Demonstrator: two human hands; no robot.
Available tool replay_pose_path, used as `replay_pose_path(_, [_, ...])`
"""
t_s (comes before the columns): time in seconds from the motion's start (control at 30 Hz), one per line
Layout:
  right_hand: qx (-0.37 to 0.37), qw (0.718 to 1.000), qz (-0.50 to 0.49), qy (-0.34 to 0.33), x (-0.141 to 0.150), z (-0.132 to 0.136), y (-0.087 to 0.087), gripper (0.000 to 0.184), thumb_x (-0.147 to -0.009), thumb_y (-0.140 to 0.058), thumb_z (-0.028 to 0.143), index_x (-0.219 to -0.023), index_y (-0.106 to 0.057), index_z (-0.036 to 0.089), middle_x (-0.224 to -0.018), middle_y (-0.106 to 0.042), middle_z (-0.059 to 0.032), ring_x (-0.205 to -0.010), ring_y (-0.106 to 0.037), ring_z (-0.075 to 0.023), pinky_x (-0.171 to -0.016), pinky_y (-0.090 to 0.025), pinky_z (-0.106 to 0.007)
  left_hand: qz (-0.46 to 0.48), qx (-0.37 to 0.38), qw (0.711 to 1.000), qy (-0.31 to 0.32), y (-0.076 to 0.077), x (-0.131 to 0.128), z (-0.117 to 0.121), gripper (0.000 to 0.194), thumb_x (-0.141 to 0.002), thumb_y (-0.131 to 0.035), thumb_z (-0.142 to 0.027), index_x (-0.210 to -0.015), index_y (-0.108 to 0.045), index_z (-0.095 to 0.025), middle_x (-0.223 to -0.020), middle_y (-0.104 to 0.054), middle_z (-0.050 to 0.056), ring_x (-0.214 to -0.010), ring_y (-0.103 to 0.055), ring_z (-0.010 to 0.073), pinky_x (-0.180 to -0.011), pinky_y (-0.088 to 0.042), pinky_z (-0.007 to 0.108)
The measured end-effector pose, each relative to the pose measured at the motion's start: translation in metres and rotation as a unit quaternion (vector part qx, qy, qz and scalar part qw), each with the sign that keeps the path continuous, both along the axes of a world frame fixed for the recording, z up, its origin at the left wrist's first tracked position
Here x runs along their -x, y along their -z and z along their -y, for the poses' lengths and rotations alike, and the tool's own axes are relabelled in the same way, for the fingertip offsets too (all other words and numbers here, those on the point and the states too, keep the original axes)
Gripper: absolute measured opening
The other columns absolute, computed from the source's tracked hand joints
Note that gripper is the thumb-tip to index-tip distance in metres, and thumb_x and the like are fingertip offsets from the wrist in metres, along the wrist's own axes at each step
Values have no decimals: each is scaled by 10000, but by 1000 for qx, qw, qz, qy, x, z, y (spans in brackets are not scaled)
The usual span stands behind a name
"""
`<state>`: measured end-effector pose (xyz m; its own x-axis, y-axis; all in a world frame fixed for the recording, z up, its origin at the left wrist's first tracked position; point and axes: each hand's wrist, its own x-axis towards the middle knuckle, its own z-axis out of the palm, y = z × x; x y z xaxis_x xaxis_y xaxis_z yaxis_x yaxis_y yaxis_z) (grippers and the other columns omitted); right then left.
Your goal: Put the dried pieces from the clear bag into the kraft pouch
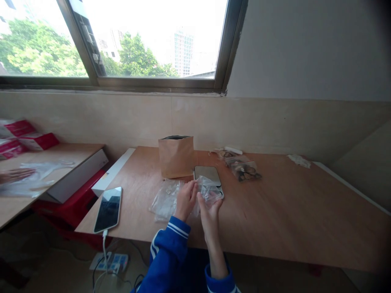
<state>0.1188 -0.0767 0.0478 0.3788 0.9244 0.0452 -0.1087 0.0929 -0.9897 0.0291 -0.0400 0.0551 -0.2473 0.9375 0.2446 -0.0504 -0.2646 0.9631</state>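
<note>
Both of my hands are raised over the near middle of the wooden table [290,211], together holding a small clear plastic bag [208,188]. My left hand [185,200] pinches the bag's left edge with closed fingers. The bag's right side rests in the curled fingers of my right hand [209,211]. Just behind the bag lies a small kitchen scale [207,174] with a shiny top. A pile of empty clear bags [165,200] lies on the table left of my left hand. An open brown paper pouch [176,156] stands upright behind them.
Filled clear bags with dark contents [242,167] lie at the back of the table. A phone [108,209] on a charging cable sits at the near left edge, above a power strip [109,261] on the floor. Another person's hand [14,175] rests on plastic at a second table, left.
</note>
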Motion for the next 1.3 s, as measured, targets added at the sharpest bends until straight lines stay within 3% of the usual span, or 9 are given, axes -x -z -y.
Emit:
replay_pose_path(0.07, [9,1000,1,12,-7,-1,4,488,-772,-640,566,-1072,-515,201,-1066,-681,-126,-980,-668,-290,-883,-519,-433,-133,-24,990,-40,4,3,8,182,-882,-569,-330,-932,-708,-225,-959,-692,70,-941,-624,228,-859,-466,310])
replay_pose_path(0.17, [10,999,-4,-47,-20,-1,7,460,-752,-640,604,-895,-597,169,-887,-716,-115,-867,-686,-282,-797,-530,-390,-248,3,963,-105,17,11,19,288,-934,-452,-354,-997,-698,-219,-946,-699,78,-854,-641,219,-762,-478,310])
replay_pose_path(0.27, [8,998,-21,-51,-26,0,3,508,-735,-644,638,-903,-610,159,-846,-721,-115,-810,-686,-277,-690,-533,-351,-257,49,958,-114,23,14,28,341,-938,-436,-404,-1019,-696,-199,-739,-685,56,-650,-623,198,-607,-454,282])
replay_pose_path(0.4, [23,998,-62,-14,-14,9,-3,581,-759,-578,688,-1034,-557,178,-893,-713,-113,-814,-684,-261,-621,-530,-317,-222,36,965,-136,14,11,35,412,-950,-381,-474,-943,-676,-185,-662,-646,33,-578,-585,177,-558,-411,263])
replay_pose_path(0.53, [84,981,-114,-130,4,20,2,637,-708,-691,611,-1152,-440,230,-1073,-685,-112,-849,-694,-253,-619,-555,-327,-214,53,961,-167,8,18,40,430,-935,-377,-528,-926,-641,-188,-609,-600,7,-541,-565,169,-542,-386,258])
replay_pose_path(0.67, [77,969,-135,-193,14,23,16,697,-576,-840,409,-1112,-434,226,-1063,-690,-99,-946,-690,-265,-771,-564,-361,-215,74,962,-150,17,42,46,442,-905,-405,-569,-921,-637,-193,-547,-565,-15,-505,-555,161,-527,-384,248])
replay_pose_path(0.87, [108,954,-187,-209,22,22,24,626,-571,-827,395,-1061,-491,197,-915,-710,-65,-760,-701,-243,-637,-576,-354,-197,119,963,-143,23,69,50,478,-848,-440,-633,-880,-638,-200,-489,-526,-28,-470,-546,161,-474,-386,236])
replay_pose_path(1.03, [69,976,-152,-139,17,14,26,557,-600,-800,438,-1032,-557,184,-958,-712,-98,-842,-699,-272,-628,-574,-343,-178,162,966,-98,15,79,53,481,-814,-470,-646,-905,-623,-199,-593,-576,-28,-374,-456,116,-373,-331,225])
replay_pose_path(1.3, [51,989,-105,-91,3,11,26,609,-746,-663,568,-1209,-509,204,-1085,-680,-124,-998,-662,-286,-669,-565,-345,-156,149,975,50,14,73,62,401,-805,-593,-567,-808,-620,-166,-616,-601,1,-579,-562,133,-535,-418,224])
